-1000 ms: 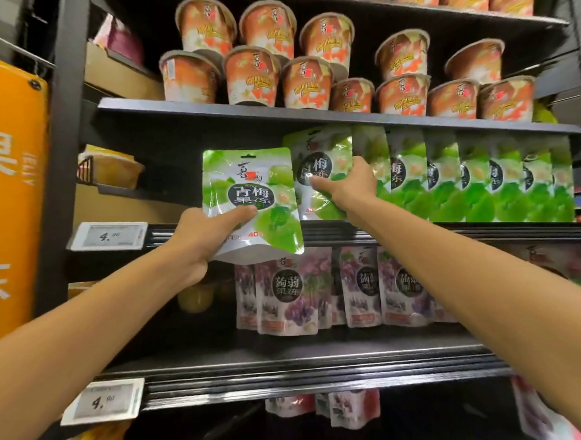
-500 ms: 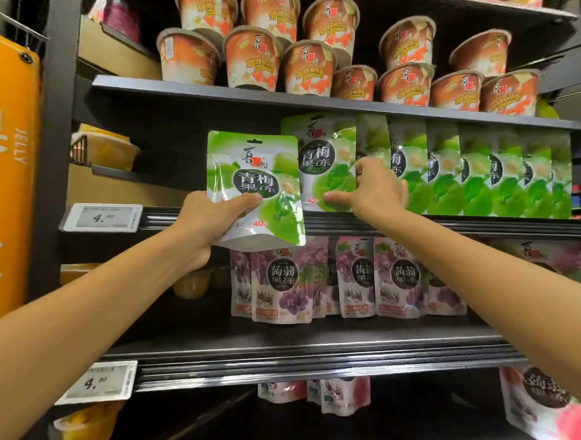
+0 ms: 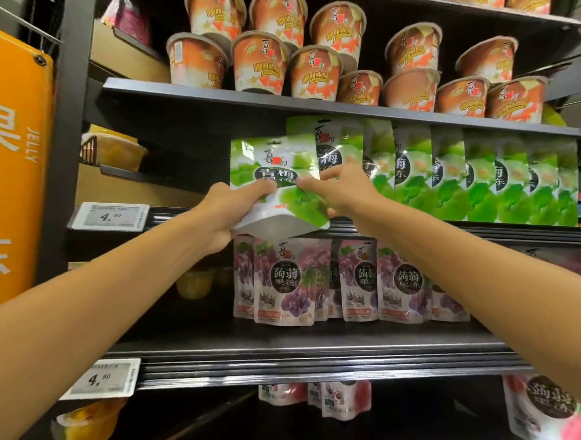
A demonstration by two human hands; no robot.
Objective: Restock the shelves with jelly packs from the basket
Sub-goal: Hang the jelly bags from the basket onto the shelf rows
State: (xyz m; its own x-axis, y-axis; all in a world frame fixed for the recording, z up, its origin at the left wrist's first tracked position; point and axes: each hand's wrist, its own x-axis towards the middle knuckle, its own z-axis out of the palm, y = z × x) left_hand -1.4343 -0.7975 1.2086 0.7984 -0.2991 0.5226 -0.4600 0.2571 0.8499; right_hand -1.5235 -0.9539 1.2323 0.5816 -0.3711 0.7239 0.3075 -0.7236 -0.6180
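Before the shelf, left hand and right hand grip a green pack, partly covering its label.

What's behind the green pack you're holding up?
A green pack stands behind the held pack, first in a row along the shelf. Its lower left part is covered, so whether more stands behind there cannot be seen.

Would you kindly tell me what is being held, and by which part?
One green pack: the left hand grips its lower left corner, the right hand pinches its right edge.
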